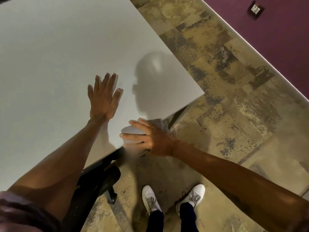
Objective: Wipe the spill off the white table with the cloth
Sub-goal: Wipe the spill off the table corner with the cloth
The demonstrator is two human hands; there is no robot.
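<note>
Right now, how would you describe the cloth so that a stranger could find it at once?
Find the white table and follow its near edge toward the corner beside the patterned floor. There the right hand presses a pale, folded cloth at the rim. The left hand lies flat with nothing under it; only the right covers fabric.

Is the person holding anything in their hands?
The left hand lies flat and open on the table, holding nothing. The right hand presses the cloth at the table's edge, fingers over its top.
</note>
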